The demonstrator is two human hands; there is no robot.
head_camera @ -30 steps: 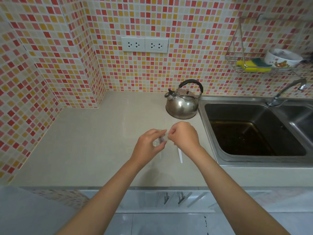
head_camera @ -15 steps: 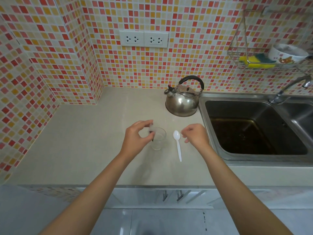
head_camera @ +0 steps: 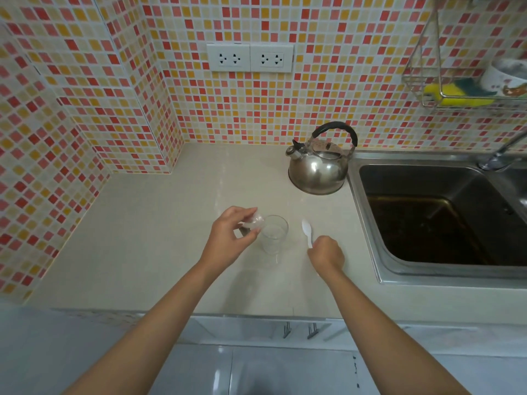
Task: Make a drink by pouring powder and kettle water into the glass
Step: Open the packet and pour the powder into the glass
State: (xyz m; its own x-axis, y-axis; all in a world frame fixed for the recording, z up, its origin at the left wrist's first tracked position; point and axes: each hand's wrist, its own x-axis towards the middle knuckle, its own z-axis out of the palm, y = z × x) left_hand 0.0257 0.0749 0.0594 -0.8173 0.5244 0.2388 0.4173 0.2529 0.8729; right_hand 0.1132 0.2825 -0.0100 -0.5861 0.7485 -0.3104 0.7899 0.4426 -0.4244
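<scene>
Head view, from the bottom of the frame up: my two forearms reach in over the counter (head_camera: pixel 142 238) edge toward mid-frame. My left hand (head_camera: pixel 228 238) pinches a small clear packet (head_camera: pixel 254 223) between thumb and fingers, held at the left rim of the glass (head_camera: pixel 274 233), tilted toward its mouth. I judge this to be the powder step; whether any powder has landed in the glass I cannot tell, since the glass looks clear. My right hand (head_camera: pixel 326 253) is curled down at the handle end of the white spoon (head_camera: pixel 307 228), which lies just right of the glass; whether the fingers have closed on it I cannot tell. Farther up, right of centre, the kettle (head_camera: pixel 319 166) stands upright on the counter, well apart from the glass and just left of the sink (head_camera: pixel 370 266). Next, I'd say, the packet must be tipped fully over the mouth and emptied, the glass kept steady. Then the kettle needs lifting by its black handle and pouring slowly, as a narrow glass is easy to overshoot.
</scene>
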